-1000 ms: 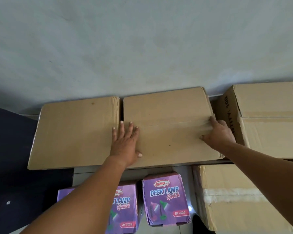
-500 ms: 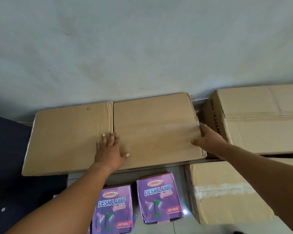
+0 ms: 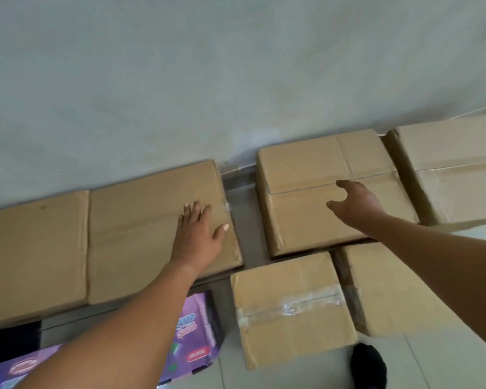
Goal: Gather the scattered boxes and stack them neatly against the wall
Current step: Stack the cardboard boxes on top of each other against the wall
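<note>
Pale tiled floor (image 3: 446, 360), plain grey-white wall (image 3: 236, 66) behind. Row of brown cardboard boxes along the wall: far-left box (image 3: 34, 254), second box (image 3: 141, 228), a gap, then third box (image 3: 314, 175), fourth box (image 3: 455, 164). Two more taped boxes in front: (image 3: 289, 307) and (image 3: 390, 287). Purple lamp box (image 3: 197, 329), partial print "AMP", rest blurred. Left hand (image 3: 198, 234) flat, fingers straight, palm down on second box. Right hand (image 3: 354, 200) over third box, fingers loosely spread, holding nothing; contact unclear
</note>
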